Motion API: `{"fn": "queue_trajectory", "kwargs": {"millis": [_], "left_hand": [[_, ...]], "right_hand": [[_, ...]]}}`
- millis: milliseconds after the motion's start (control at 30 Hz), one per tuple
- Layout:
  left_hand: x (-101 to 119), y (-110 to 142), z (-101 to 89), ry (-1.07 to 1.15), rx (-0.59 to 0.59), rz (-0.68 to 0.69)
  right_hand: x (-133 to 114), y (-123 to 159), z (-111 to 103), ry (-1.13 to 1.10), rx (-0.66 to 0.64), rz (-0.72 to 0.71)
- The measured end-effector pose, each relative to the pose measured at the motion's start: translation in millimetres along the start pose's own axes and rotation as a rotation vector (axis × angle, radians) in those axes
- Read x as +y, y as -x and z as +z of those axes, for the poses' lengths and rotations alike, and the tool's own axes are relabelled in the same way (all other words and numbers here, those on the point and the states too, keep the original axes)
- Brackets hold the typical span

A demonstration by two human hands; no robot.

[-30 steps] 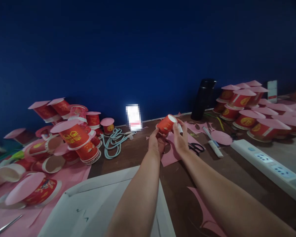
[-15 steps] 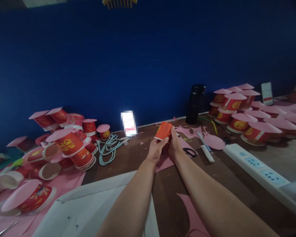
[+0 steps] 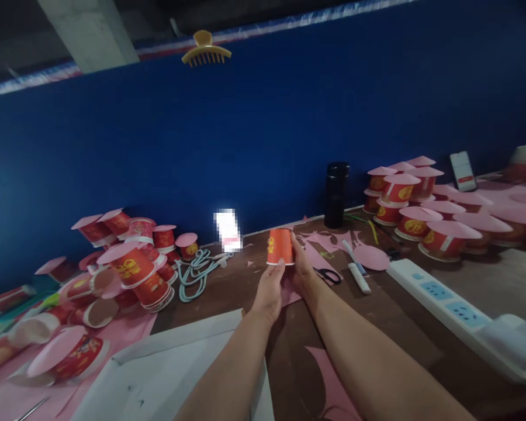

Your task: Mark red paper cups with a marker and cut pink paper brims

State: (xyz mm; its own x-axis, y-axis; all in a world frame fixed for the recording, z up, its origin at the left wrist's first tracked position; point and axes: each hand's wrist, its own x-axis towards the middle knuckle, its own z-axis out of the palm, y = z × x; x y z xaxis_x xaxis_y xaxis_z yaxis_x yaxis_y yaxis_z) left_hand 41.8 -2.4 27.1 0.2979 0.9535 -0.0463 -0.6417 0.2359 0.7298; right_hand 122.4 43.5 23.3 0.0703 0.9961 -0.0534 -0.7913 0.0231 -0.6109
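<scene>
Both of my hands hold a red paper cup (image 3: 279,245) with yellow lettering, its narrower end up and its white rim down. My left hand (image 3: 269,292) grips it low at the front, thumb against the rim. At the cup's right side is my right hand (image 3: 304,266), its fingers closed around it and partly hidden behind. Just beyond lie pink paper scraps (image 3: 319,241) and black-handled scissors (image 3: 331,275). A white capped tube (image 3: 359,278) and a pink paper disc (image 3: 371,257) lie to the right of my hands.
Cups with pink paper tops (image 3: 127,263) are heaped at left; more (image 3: 416,222) stand stacked at right. A power strip (image 3: 438,298) lies front right, a black flask (image 3: 336,196) by the blue wall. A white box lid (image 3: 175,362), coiled cable (image 3: 195,275) and lit phone (image 3: 228,230) are nearby.
The cup has turned in my hands from tilted sideways to upright with its rim down. The view has tipped up, bringing the wall's top edge and a yellow hair claw clip into sight.
</scene>
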Motion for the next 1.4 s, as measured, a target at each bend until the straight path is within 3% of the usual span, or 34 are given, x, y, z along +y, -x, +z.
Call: {"fn": "queue_trajectory", "kwargs": {"millis": [67,233,467,800,1067,1233,1400], "left_hand": [[-3.0,4.9,-5.6,0.071,-0.04,0.02],[-1.3,12.2,-17.7,0.187,0.038,-0.012],[10.4,14.9,-19.8,0.23,0.172,-0.104],[13.2,12.9,-23.9,0.318,0.191,-0.165],[16.7,10.9,-25.6,0.317,0.235,-0.164],[14.6,10.7,-24.6,0.246,0.201,-0.126],[3.5,11.7,-26.3,-0.106,0.098,-0.042]], "right_hand": [[0.6,6.7,4.7,0.014,-0.024,0.078],[1.5,14.8,7.8,0.097,-0.055,0.163],[5.8,13.4,0.6,0.135,-0.044,0.115],[10.4,16.4,3.3,0.128,0.04,0.056],[11.5,14.8,-0.2,0.107,-0.053,-0.025],[12.4,14.9,1.9,0.102,0.026,-0.12],[9.4,11.7,0.6,0.081,0.042,-0.178]]}}
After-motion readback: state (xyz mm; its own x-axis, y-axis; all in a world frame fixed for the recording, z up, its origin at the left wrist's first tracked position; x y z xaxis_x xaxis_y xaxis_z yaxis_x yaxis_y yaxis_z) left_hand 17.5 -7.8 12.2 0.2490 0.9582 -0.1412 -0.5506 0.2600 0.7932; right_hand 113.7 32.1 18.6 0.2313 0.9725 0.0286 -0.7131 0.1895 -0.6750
